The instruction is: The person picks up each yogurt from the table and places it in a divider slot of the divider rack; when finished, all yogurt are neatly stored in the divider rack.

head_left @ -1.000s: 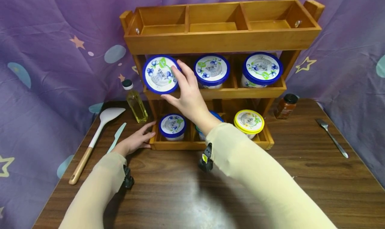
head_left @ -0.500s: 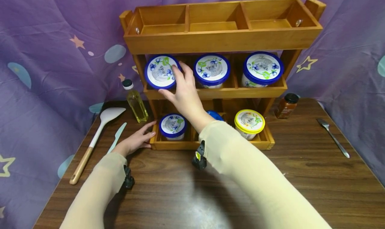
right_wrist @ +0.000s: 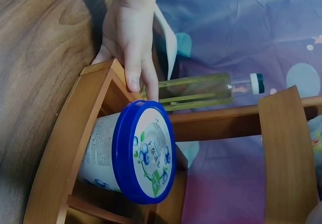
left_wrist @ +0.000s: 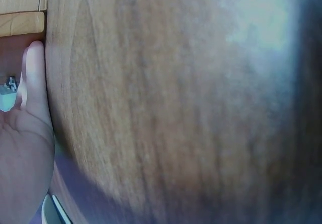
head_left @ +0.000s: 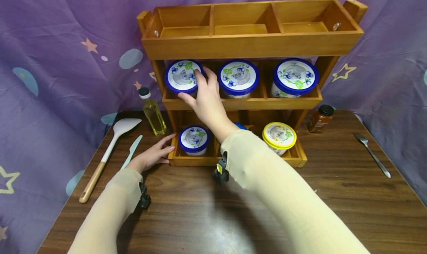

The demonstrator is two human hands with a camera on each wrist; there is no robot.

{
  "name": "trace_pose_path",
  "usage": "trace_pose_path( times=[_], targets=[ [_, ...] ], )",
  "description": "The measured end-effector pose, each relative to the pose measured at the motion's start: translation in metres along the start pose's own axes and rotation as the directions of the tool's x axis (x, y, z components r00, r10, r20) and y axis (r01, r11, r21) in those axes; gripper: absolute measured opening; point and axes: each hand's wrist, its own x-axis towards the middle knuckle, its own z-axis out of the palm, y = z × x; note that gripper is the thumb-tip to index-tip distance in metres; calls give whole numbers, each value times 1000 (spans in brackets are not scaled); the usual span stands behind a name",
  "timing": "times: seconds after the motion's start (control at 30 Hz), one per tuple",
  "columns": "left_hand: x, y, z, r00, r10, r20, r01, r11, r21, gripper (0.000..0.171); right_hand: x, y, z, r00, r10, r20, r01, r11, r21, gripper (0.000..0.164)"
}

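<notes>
A tub with a blue-rimmed blueberry lid [head_left: 181, 76] sits in the left compartment of the wooden rack's middle tier. My right hand [head_left: 208, 102] holds it by the lid's right side, fingers on top and thumb at the front edge. Down at the rack's lower left end, my left hand [head_left: 155, 154] rests its fingers against the side panel; in the right wrist view this left hand [right_wrist: 131, 38] touches the outer corner. Beside the held tub stand two more blue-lidded tubs, one in the middle [head_left: 238, 76] and one at right [head_left: 295, 76].
The rack's [head_left: 253, 44] top tier has three compartments. Its bottom tier holds a small blue-lidded tub [head_left: 194, 139], a mostly hidden blue lid [head_left: 240, 126] and a yellow-lidded tub [head_left: 279, 135]. Around it lie an oil bottle [head_left: 154, 115], ladle [head_left: 125, 126], pale knife [head_left: 132, 150], jar [head_left: 321, 119] and fork [head_left: 371, 154].
My right hand has moved the blue-lidded tub back into the left middle compartment, and its lid lies lower behind the front board. The left hand stays at the rack. The head view shifts slightly.
</notes>
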Motion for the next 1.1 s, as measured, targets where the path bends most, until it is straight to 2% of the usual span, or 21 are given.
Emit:
trace_pose_path(
  times=[0.13,0.5,0.83,1.1],
  targets=[
    [2,0,1,1000,-8,-2,8,1000,-4,66,1,1,-1,999,27,22,-27,1000,-7,75],
    [3,-1,1,1000,-11,-4,11,1000,-13,67,0,1,-1,999,25,35,-24,1000,-15,75],
    [1,0,0,1000,-10,-5,10,1000,-24,67,-13,5,-4,998,-19,52,18,1000,16,80],
    [1,1,0,1000,-29,-5,29,999,-36,67,-26,10,-12,993,-52,103,48,998,38,85]
  ],
)
